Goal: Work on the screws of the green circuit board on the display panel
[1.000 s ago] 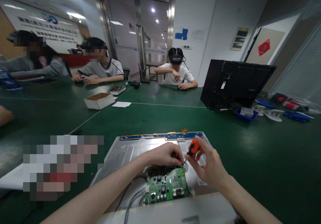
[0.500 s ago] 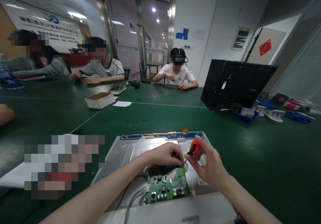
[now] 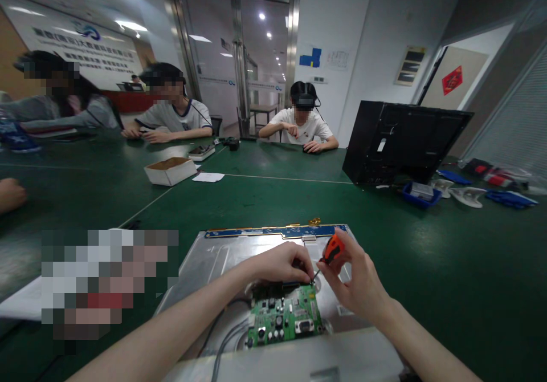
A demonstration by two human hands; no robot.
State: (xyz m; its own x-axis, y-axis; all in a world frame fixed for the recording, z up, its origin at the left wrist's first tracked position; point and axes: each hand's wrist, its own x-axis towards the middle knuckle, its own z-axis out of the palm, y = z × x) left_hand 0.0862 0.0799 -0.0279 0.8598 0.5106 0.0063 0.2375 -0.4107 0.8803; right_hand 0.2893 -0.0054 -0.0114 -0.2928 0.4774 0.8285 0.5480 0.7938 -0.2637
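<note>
An orange and black screwdriver (image 3: 333,249) is pinched in my right hand (image 3: 361,276), its handle tilted up to the right. The shaft slants down to the upper right corner of a green circuit board (image 3: 284,316). My left hand (image 3: 287,263) is closed at that same corner, fingertips beside the screwdriver's tip; whatever they pinch is hidden. Beneath the board lies a silver metal panel (image 3: 205,276), with a blue circuit strip (image 3: 252,232) along its far edge. Grey cables (image 3: 228,336) run from the board's left side.
A black monitor (image 3: 405,142) stands at the right, near a blue tray (image 3: 421,195). Farther left sit a white box (image 3: 171,172) and a sheet of paper (image 3: 208,177). Several people sit around the green table (image 3: 265,202); one person's hand (image 3: 12,195) rests at the left edge.
The screwdriver's handle has turned slightly and risen a little in my right hand. My left hand stays at the board's corner.
</note>
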